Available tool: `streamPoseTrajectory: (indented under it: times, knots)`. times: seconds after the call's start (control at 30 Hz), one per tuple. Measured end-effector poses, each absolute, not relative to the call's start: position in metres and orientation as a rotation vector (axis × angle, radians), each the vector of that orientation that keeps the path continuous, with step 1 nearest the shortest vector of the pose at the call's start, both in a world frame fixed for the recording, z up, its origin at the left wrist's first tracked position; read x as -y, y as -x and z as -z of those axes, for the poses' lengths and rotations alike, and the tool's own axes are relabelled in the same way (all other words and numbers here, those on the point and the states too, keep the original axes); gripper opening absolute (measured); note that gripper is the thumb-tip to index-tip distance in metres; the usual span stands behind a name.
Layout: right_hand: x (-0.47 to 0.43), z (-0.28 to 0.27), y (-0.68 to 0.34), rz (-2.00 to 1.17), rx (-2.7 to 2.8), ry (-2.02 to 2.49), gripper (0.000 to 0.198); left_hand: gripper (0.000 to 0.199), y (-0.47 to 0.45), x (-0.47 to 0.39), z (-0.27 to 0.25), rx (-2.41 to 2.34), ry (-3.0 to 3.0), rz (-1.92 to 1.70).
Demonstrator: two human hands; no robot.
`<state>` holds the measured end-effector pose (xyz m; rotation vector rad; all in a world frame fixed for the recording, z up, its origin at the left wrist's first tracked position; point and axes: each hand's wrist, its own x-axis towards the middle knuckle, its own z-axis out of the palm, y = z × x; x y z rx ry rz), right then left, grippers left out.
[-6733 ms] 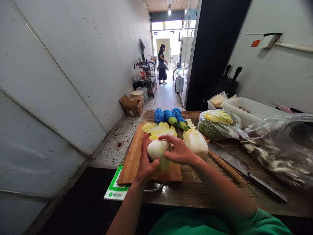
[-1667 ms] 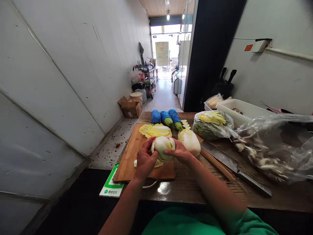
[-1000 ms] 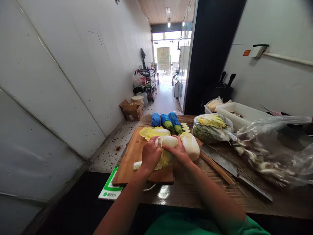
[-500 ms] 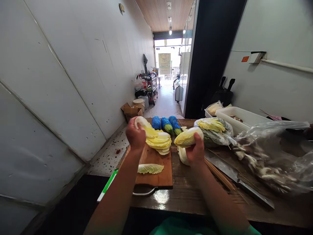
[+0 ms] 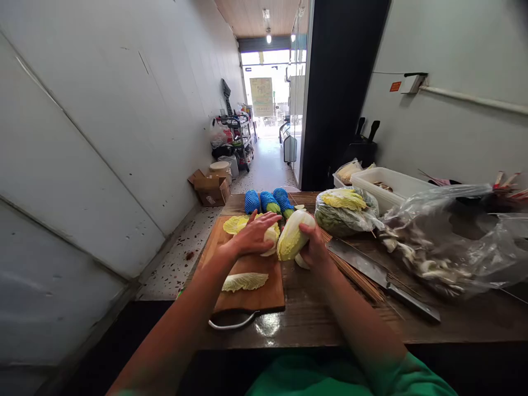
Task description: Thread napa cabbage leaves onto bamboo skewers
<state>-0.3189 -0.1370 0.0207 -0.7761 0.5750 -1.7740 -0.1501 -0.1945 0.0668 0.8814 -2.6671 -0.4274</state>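
My right hand [image 5: 314, 246] is wrapped round a napa cabbage [image 5: 295, 235], held tilted just past the right edge of the wooden cutting board [image 5: 256, 297]. My left hand [image 5: 256, 234] is open, fingers stretched toward the cabbage and holding nothing. Beneath and behind it lie yellow cabbage leaves [image 5: 235, 224] on the board, partly hidden by the hand. One separate cabbage leaf [image 5: 246, 281] rests nearer the board's front. A white piece of cabbage [image 5: 302, 261] shows on the table below the held one, mostly covered by my right hand.
Several vegetables in blue foam nets [image 5: 268, 201] lie behind the board. To the right are a cleaver [image 5: 363, 263], thin wooden skewers [image 5: 350, 269], a bagged cabbage [image 5: 346, 212], a clear bag of mushrooms [image 5: 437, 247] and a white bin [image 5: 396, 187]. A wall [image 5: 82, 165] stands left.
My left hand has let go of the leaf it held and moved right, toward the cabbage. The cabbage in my right hand has turned more upright. The view has shifted slightly right.
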Motion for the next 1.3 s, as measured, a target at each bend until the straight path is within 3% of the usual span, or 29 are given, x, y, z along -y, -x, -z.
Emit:
streamPoseTrajectory:
  times: [0.07, 0.17, 0.47, 0.57, 0.67, 0.87, 1.3]
  knots:
    - [0.137, -0.019, 0.316, 1.780, -0.563, 0.786, 0.046, 0.059, 0.153, 0.174, -0.077, 2.336, -0.803, 0.876]
    - [0.132, -0.020, 0.311, 1.737, -0.546, 0.822, 0.051, 0.073, 0.159, 0.146, -0.082, 2.028, -0.749, 1.402]
    - [0.121, -0.028, 0.312, 1.554, -0.483, 1.293, 0.070, 0.087, 0.152, 0.124, -0.056, 1.605, -0.651, 1.710]
    - [0.120, -0.027, 0.308, 1.556, -0.773, 1.426, 0.074, 0.086, 0.153, 0.119, -0.044, 1.506, -0.697, 1.637]
    - [0.116, -0.027, 0.303, 1.523, -1.047, 1.465, 0.071, 0.082, 0.154, 0.113, -0.033, 1.525, -0.830, 1.330]
    - [0.104, -0.027, 0.302, 1.521, -0.977, 1.637, 0.068, 0.081, 0.150, 0.100, -0.022, 1.802, -0.997, 0.682]
    - [0.101, -0.022, 0.303, 1.524, -0.911, 1.383, 0.066, 0.095, 0.144, 0.092, -0.037, 1.886, -0.924, 0.894]
